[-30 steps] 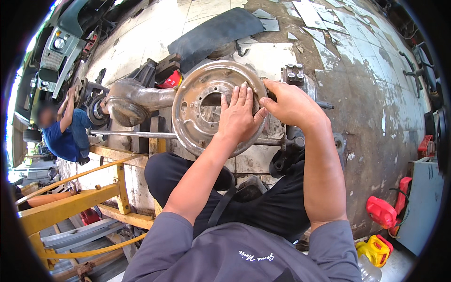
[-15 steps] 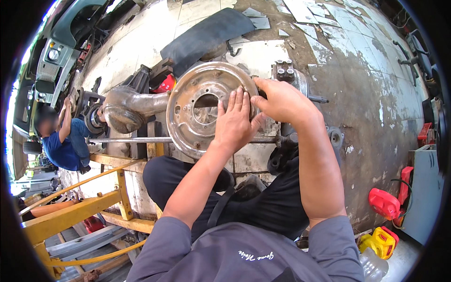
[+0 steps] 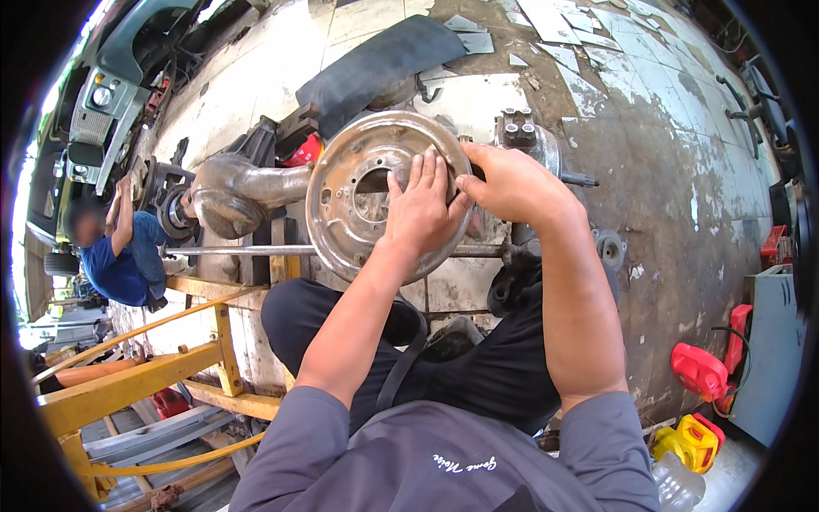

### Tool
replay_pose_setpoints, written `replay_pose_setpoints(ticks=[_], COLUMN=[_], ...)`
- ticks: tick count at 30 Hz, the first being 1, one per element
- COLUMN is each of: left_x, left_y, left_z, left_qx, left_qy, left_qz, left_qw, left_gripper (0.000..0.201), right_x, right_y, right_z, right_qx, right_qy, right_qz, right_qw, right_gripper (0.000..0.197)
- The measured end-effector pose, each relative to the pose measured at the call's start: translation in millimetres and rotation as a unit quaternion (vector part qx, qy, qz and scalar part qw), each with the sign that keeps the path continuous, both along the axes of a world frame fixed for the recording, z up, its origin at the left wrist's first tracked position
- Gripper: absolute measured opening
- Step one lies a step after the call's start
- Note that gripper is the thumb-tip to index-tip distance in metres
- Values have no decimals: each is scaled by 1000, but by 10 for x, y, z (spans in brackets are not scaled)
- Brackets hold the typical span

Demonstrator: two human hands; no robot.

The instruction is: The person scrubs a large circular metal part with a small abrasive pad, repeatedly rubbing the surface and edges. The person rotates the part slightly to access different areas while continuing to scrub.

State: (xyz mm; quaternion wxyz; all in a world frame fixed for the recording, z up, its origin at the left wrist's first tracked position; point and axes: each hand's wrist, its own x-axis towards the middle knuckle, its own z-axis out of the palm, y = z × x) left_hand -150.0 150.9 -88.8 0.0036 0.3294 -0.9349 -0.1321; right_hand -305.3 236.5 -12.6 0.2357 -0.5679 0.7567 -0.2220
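A round, brownish steel brake backing plate [image 3: 341, 232], with a large center hole and smaller holes round it, stands tilted in front of my knees. My left hand [image 3: 421, 200] lies against the right part of its face, fingers stretched out and thumb apart. At the plate's right rim my right hand [image 3: 505, 181] is closed, thumb in front and fingers curled behind the edge. Those fingertips are hidden. Behind the plate runs a heavy axle housing [image 3: 235, 198], its bulged middle to the left. A long steel rod [image 3: 247, 251] passes below it.
A hub with bolts [image 3: 520, 132] is right of the plate. A yellow metal frame [image 3: 136, 388] stands at lower left. Beyond it a person in blue [image 3: 118, 264] crouches near a vehicle front [image 3: 107, 98]. Red and yellow jerry cans [image 3: 698, 369] stand at right.
My left hand has shifted slightly up on the plate's face, and its thumb has spread toward the center hole. My right hand keeps its place at the rim.
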Motion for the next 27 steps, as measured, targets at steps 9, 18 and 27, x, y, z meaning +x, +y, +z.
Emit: replay_pose_setpoints(ticks=[9,18,27], left_x=[-102,-18,-65], left_y=[-309,-336,-342], left_z=[-24,-13,-1], left_qx=[6,24,-11], left_qy=[-25,-19,-45], left_qz=[26,1,32], left_qw=[999,1000,998], left_gripper=[81,76,83], right_x=[41,48,83], right_y=[-61,-63,-40], right_z=[167,102,-32], right_qx=[76,53,29], right_qy=[-33,-25,0], right_qz=[19,31,36], right_qw=[996,998,999], right_gripper=[51,52,30])
